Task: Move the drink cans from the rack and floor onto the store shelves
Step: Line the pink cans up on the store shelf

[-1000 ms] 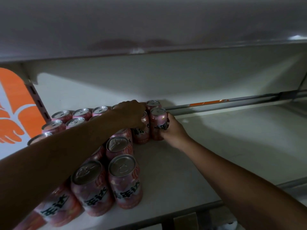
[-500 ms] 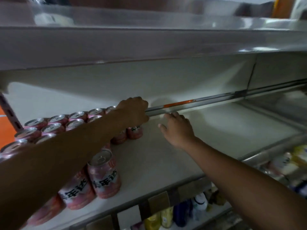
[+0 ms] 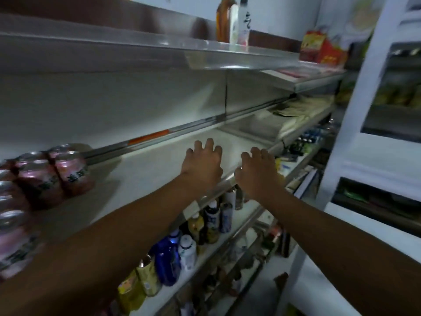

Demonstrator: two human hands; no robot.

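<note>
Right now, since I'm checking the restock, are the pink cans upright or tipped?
Upright: the pink cans stand on the shelf, silver tops facing up, though blurred.

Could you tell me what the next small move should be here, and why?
Probably draw both hands back off the shelf to fetch more cans: the left hand and right hand are open and hold nothing, the pink cans stand grouped at the shelf's left, and bare shelf lies beside them.

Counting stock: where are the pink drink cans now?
Head view: the pink metal drink cans cluster at the far left of the white shelf, left of the left hand.
</note>
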